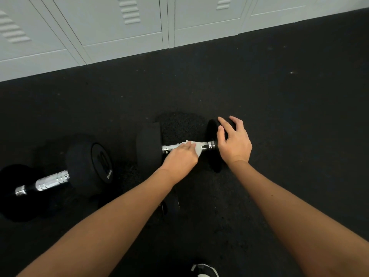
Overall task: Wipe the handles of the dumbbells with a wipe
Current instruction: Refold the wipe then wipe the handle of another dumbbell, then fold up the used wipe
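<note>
Two black dumbbells with chrome handles lie on the dark floor. The nearer dumbbell (pixel 148 148) lies crosswise in the middle. My left hand (pixel 180 159) presses a white wipe (pixel 196 147) around its chrome handle (pixel 169 148). My right hand (pixel 234 141) rests on that dumbbell's right weight head (pixel 212 129), fingers spread over the top. The second dumbbell (pixel 87 168) lies at the left, its handle (pixel 52 181) bare and untouched.
Pale grey lockers (pixel 123 27) run along the back edge of the black rubber floor (pixel 279 96). A shoe tip (pixel 203 270) shows at the bottom middle. A small dark object (pixel 169 206) lies under my left forearm.
</note>
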The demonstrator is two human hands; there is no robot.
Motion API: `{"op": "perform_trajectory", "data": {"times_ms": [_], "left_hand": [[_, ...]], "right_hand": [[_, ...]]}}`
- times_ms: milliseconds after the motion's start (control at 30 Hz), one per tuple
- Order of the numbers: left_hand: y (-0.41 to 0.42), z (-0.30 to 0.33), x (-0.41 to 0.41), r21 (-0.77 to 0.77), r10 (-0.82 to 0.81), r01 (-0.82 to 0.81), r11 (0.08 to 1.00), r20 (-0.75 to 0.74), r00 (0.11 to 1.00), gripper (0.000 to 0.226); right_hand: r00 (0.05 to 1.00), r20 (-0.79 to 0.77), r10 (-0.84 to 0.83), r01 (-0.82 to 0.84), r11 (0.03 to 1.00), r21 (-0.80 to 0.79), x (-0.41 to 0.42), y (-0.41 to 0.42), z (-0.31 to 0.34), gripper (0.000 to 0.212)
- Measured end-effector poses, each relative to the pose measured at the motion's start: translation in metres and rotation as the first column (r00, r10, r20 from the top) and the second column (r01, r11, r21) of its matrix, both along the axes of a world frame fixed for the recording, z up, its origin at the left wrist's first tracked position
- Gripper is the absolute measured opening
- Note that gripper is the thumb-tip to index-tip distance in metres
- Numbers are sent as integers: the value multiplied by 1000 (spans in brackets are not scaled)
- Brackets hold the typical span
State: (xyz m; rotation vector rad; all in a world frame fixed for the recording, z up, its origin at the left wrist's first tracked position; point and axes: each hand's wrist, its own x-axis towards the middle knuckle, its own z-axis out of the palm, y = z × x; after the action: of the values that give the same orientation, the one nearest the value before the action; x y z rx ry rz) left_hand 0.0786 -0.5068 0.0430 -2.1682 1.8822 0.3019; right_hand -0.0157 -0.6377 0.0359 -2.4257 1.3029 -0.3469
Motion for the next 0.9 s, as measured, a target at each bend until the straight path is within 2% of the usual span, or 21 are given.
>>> {"op": "perform_trajectory", "data": {"times_ms": [67,200,333,400,467,500,533,600,633,700,733,767,833,900], "left_hand": [[2,8,0,63,72,-75,995,46,996,34],[2,20,3,150,77,-91,985,97,992,29],[0,33,9,217,148,-156,964,51,988,28],[-3,40,18,241,217,-209,948,-8,976,28],[-6,44,28,299,311,-268,916,-108,944,32],[-8,45,33,314,424,-352,882,-205,882,33],[-9,48,37,313,537,-448,837,-321,780,33],[-9,53,44,246,621,-600,761,-545,564,30],[-7,58,47,237,634,-666,708,-628,451,28],[-1,68,51,297,633,-779,552,-757,160,26],[0,74,54,347,608,-817,460,-794,5,25],[5,79,56,390,584,-842,374,-804,-113,24],[14,87,64,437,558,-869,233,-792,-248,17],[27,93,71,450,552,-885,120,-771,-317,10]], "right_hand": [[1000,-16,5,-4,1000,6,1,1,2,37],[998,-68,14,-12,1000,27,3,1,6,39],[980,-190,52,-42,998,57,8,4,12,44],[957,-277,84,-57,993,104,12,5,18,47],[914,-366,177,-145,983,114,16,7,26,50],[891,-374,256,-234,967,104,19,9,31,50],[878,-331,347,-330,938,106,21,13,36,49],[895,-85,438,-406,879,250,28,24,50,45],[925,45,377,-365,852,374,34,30,56,42],[979,172,107,-191,774,603,48,39,66,38],[981,188,-44,-108,684,721,55,42,71,35],[966,190,-176,-62,557,829,61,45,75,30],[933,173,-315,-66,324,944,71,52,88,22],[929,161,-334,-82,240,967,80,63,99,24]]}}
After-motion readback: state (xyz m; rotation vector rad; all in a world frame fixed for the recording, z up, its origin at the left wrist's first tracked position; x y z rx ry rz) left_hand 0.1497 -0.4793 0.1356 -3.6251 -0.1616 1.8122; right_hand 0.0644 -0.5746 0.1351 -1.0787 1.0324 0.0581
